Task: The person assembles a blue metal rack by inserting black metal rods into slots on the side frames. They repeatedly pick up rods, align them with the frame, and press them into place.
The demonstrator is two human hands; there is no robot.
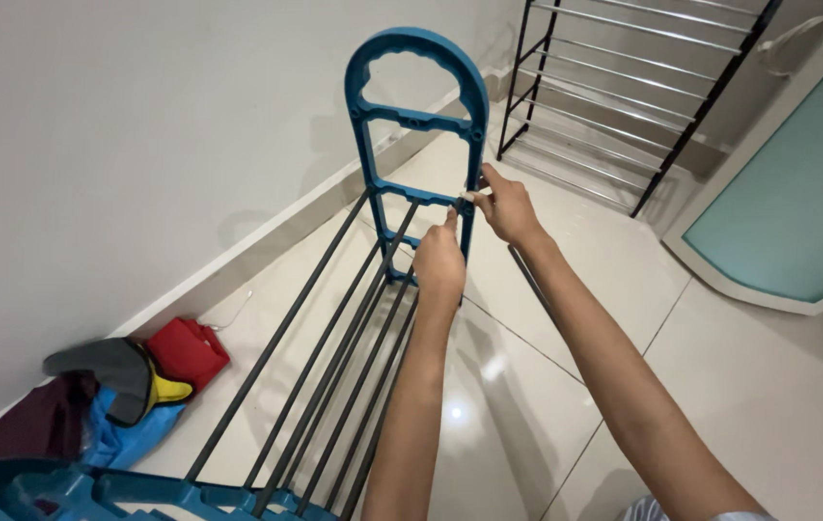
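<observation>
Blue end frame [418, 116] pinched by both hands' fingers | dark rods [334, 367] below | second rack [624, 87] beyond | clothes [141, 386] left

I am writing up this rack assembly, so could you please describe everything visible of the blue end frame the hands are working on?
The blue end frame looks like moulded plastic: an arched top with a scalloped inner edge, and crossbars below forming a ladder. It stands roughly upright on the glossy tiled floor near the white wall. Dark rods run from it toward a matching blue frame at the bottom edge. The left hand and right hand both touch its right upright, fingers pinched.
</observation>
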